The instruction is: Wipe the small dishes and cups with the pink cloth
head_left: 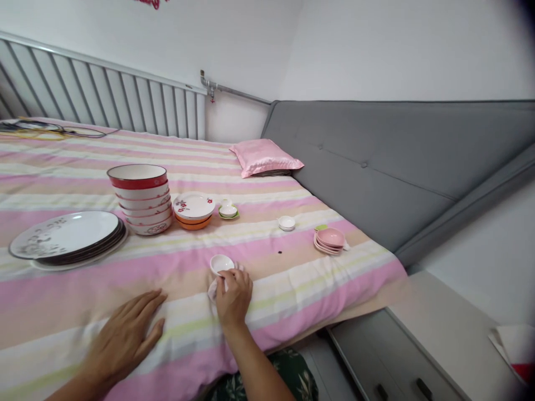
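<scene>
My right hand (pixel 234 295) is closed on the near rim of a small white bowl (pixel 221 263), which rests on the bedspread. A pale crumpled cloth (pixel 212 291) shows under and beside the fingers; how it lies against the bowl is partly hidden. My left hand (pixel 125 331) lies flat on the striped bedspread, fingers stretched out, holding nothing. Beyond the hands stand a tall stack of red-and-white bowls (pixel 144 209) and flowered small plates (pixel 194 206) on orange dishes (pixel 193 223). Large plates (pixel 67 236) are stacked at the left.
Small white dishes (pixel 286 223) and stacked pink dishes (pixel 330 239) sit to the right. A white dish on a green leaf-shaped one (pixel 228 213) is near the flowered plates. Behind are a pink pillow (pixel 265 157), grey headboard (pixel 376 161) and radiator (pixel 104 94). A cabinet (pixel 401 356) stands right.
</scene>
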`<state>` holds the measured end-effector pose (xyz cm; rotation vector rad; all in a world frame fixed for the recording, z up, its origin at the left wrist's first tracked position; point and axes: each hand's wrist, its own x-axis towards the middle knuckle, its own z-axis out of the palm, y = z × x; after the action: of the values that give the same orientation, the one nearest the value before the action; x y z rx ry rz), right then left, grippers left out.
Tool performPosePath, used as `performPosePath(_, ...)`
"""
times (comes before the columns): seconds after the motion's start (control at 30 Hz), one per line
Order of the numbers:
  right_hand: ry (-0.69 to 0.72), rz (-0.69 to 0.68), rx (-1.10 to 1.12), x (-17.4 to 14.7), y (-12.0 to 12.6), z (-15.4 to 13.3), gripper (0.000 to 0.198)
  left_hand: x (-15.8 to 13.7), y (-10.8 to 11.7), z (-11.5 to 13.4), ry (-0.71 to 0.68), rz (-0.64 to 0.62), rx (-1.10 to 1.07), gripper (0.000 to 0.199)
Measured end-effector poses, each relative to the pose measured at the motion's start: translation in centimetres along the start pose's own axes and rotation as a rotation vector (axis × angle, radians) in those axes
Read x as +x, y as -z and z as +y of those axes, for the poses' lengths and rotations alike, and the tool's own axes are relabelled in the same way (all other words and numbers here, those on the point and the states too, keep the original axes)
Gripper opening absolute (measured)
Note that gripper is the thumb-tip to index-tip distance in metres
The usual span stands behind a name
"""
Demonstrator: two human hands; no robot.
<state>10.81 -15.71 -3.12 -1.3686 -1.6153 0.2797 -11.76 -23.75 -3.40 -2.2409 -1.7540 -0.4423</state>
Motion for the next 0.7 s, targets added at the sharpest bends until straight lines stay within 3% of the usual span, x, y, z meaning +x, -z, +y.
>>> performPosePath(0.3,0.011,-0.012,-0.04,-0.2,-0.3,0.1,0.013,-0.2,0.2,0.1,-0.002,-0.019,0.009,0.049)
performPosePath(0.43,0.052,-0.066,-0.053,0.5,0.2,0.2,0.013,0.3,0.8,0.6,0.081,-0.039,-0.088,0.048)
performPosePath(0.57,0.118,-0.154,0.019,2.6,0.6,0.8,0.016,3.1,1.4,1.8,0.314,-0.038,-0.351,0.038)
performPosePath(0.7,0.059,-0.114,0.106,5.5,0.7,1.4,0.018,9.8,0.8,3.9,0.571,0.087,-0.854,0.035)
